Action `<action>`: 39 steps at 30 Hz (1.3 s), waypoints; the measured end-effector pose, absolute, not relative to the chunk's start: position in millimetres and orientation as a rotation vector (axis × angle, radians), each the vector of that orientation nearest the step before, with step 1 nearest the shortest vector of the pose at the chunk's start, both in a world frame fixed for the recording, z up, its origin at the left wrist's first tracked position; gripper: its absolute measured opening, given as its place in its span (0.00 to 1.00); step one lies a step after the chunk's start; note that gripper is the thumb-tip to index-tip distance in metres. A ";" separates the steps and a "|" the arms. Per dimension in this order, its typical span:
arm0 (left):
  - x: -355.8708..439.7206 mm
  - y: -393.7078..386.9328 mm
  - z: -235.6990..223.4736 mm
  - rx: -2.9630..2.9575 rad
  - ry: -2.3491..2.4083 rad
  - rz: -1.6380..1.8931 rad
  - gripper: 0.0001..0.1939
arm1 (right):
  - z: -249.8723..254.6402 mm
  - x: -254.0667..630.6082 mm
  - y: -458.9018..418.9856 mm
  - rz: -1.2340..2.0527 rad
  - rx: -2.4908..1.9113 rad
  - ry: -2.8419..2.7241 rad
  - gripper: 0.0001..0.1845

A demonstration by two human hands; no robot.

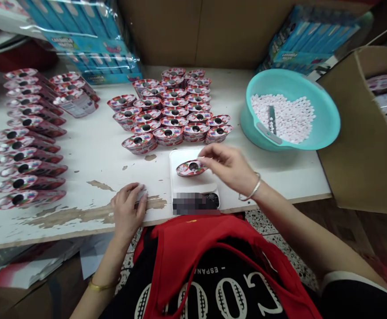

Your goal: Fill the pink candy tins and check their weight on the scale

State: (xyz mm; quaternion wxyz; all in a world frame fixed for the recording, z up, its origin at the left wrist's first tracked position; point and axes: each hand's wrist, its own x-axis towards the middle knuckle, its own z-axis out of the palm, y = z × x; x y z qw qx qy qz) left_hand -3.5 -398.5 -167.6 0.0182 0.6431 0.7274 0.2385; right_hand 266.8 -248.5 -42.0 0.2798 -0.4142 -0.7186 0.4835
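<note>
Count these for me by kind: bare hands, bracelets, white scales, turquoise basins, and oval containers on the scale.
Hands: 2 (left hand, right hand)
Bracelets: 2 (silver bracelet, gold bracelet)
White scale: 1
Turquoise basin: 1
Oval container on scale: 1
Total: 7

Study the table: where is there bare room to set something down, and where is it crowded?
Bare table lies between the left column of packs and the middle cluster, reaching toward the left hand. Another free patch lies between the bowl and right hand. The cluster behind the scale and the column are crowded.
</note>
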 end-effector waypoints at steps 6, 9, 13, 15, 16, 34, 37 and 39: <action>-8.8 -398.1 -171.0 2.024 2.240 0.745 0.15 | -30.3 272.9 -226.8 0.664 -1.094 -2.211 0.08; -16.5 -398.3 -175.8 2.050 2.200 0.774 0.16 | -20.9 332.1 -171.0 0.335 -1.384 -2.087 0.10; -29.8 -394.3 -188.6 2.088 2.136 0.815 0.18 | -17.9 425.8 -97.0 0.159 -2.275 -1.977 0.17; -32.4 -391.3 -192.8 2.111 2.115 0.837 0.18 | -27.4 452.5 -78.4 0.295 -2.477 -1.969 0.16; -31.7 -390.4 -192.6 2.115 2.120 0.835 0.18 | -35.0 458.8 -74.5 0.364 -2.499 -1.985 0.15; -4.7 -397.9 -171.2 1.983 2.265 0.745 0.15 | -35.4 425.6 -125.1 0.524 -1.834 -1.660 0.10; -5.0 -397.4 -171.7 1.990 2.269 0.742 0.14 | -10.7 359.1 -167.8 1.020 -1.433 -1.708 0.03; -4.8 -397.1 -171.2 1.991 2.273 0.734 0.14 | -5.0 319.9 -194.4 1.281 -1.245 -1.844 0.05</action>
